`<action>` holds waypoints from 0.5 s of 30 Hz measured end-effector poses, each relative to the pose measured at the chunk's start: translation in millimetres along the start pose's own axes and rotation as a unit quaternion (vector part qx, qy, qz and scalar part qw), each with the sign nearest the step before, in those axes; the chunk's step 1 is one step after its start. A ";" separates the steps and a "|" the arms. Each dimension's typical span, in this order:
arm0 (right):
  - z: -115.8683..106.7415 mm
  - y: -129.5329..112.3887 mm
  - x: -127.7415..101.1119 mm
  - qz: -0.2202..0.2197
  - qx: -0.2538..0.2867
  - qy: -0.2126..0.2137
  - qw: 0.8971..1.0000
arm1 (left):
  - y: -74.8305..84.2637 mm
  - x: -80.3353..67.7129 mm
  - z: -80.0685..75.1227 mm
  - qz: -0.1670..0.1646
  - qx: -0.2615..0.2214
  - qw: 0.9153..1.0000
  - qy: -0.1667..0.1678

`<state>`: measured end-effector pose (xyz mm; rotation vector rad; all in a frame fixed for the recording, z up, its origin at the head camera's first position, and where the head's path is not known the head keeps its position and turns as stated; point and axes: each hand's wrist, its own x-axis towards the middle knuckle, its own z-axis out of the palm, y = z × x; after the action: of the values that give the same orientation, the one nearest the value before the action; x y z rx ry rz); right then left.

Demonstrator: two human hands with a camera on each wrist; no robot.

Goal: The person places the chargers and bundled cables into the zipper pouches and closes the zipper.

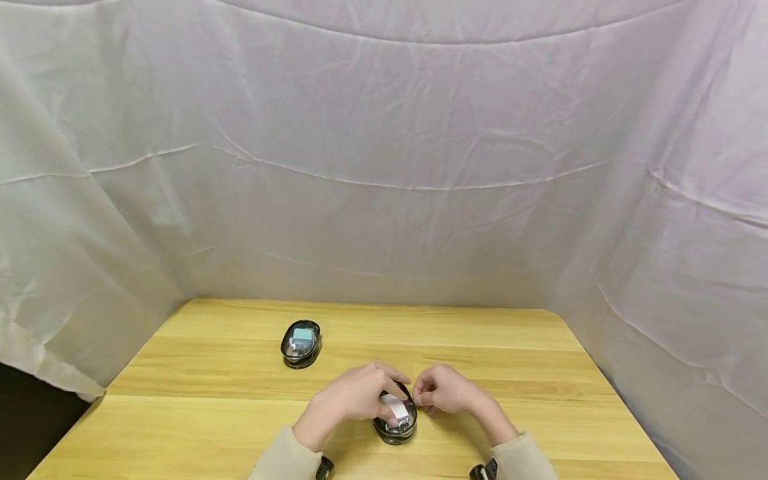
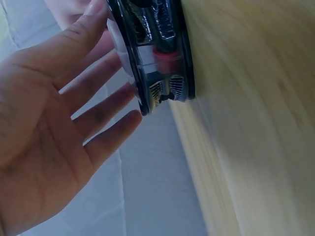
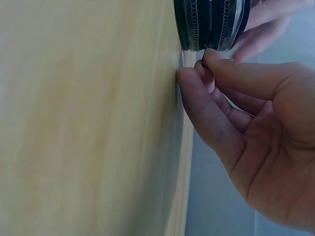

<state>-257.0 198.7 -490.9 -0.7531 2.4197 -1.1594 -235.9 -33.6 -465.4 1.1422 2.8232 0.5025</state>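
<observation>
A small black oval zip case (image 1: pixel 397 421) lies on the wooden table (image 1: pixel 204 413) near the front edge. My left hand (image 1: pixel 357 395) rests on its top with fairly straight fingers; in the left wrist view the fingertips (image 2: pixel 125 91) press on the clear lid of the case (image 2: pixel 157 54). My right hand (image 1: pixel 445 390) is at the case's right side. In the right wrist view its thumb and forefinger (image 3: pixel 205 66) pinch the zipper pull just below the zipper of the case (image 3: pixel 209 24).
A second oval case (image 1: pixel 301 343) with a clear lid lies further back on the left. White cloth (image 1: pixel 384 167) hangs behind and at both sides of the table. The table's right edge (image 1: pixel 624 407) runs close to the cloth.
</observation>
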 end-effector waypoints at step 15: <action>-2.9 -0.6 -2.5 0.005 -0.001 -0.012 1.000 | 1.2 -1.2 -0.6 -0.012 -0.042 0.999 -0.017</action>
<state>-256.3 201.7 -488.5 -0.7514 2.4027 -1.1367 -234.3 -33.8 -464.5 1.0887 2.7556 0.5883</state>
